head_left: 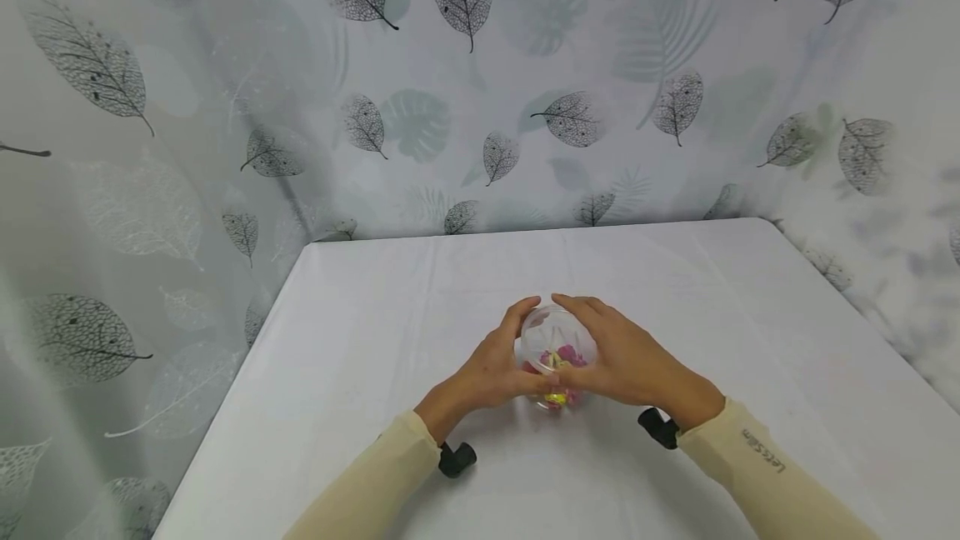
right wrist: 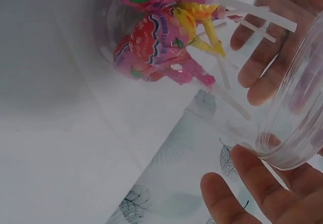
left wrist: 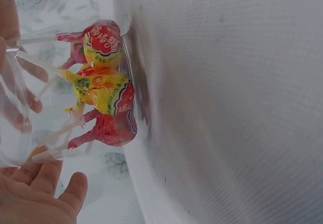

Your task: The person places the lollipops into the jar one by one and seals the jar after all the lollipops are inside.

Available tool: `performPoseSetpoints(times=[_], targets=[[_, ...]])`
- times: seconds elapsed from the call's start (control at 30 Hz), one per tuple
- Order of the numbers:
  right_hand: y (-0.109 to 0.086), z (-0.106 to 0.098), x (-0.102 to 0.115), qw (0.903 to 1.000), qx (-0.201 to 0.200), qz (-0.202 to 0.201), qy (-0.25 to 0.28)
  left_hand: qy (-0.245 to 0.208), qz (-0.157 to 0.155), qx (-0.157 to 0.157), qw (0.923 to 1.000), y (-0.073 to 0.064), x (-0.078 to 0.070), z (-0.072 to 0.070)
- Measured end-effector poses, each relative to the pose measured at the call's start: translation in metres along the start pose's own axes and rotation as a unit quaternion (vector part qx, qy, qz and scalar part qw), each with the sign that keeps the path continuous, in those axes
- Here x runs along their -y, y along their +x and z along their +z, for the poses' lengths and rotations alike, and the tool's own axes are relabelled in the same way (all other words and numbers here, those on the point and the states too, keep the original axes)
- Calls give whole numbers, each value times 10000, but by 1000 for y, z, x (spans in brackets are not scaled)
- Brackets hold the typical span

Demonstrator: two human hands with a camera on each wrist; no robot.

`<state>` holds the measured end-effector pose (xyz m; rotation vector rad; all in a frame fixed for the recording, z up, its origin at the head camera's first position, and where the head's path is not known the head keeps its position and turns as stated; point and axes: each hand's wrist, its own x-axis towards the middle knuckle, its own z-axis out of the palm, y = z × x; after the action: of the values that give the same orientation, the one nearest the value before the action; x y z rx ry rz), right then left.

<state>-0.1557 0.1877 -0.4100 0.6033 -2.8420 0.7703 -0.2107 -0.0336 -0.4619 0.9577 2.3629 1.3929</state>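
A clear jar (head_left: pixel 553 330) stands upright on the white table, its round transparent lid (right wrist: pixel 290 146) toward me. Inside lie several lollipops (left wrist: pixel 103 90) in pink, red and yellow wrappers, heads at the bottom and white sticks pointing up. My left hand (head_left: pixel 487 363) curves round the left side of the jar's top, thumb at the near side. From the right, my right hand (head_left: pixel 633 355) holds the same upper part, its thumb meeting the left one in front. In the wrist views, fingers show through the clear wall.
A white cloth covers the table (head_left: pixel 375 315), which reaches back to a leaf-printed curtain (head_left: pixel 480 107) behind and at both sides. Black wrist mounts (head_left: pixel 457 460) hang below pale sleeves (head_left: pixel 367 482).
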Motion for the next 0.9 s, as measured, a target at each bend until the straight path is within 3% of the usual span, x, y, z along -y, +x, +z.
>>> performPoseSetpoints(times=[0.1, 0.47, 0.9], targets=[[-2, -1, 1, 10000, 1, 62, 2, 9, 23, -6, 10000, 0, -1, 1], [-2, 5, 3, 9966, -559, -80, -606, 134, 118, -195, 9997, 2, 0, 3], [-3, 8, 3, 9940, -613, 85, -899, 253, 66, -160, 9995, 7, 0, 4]])
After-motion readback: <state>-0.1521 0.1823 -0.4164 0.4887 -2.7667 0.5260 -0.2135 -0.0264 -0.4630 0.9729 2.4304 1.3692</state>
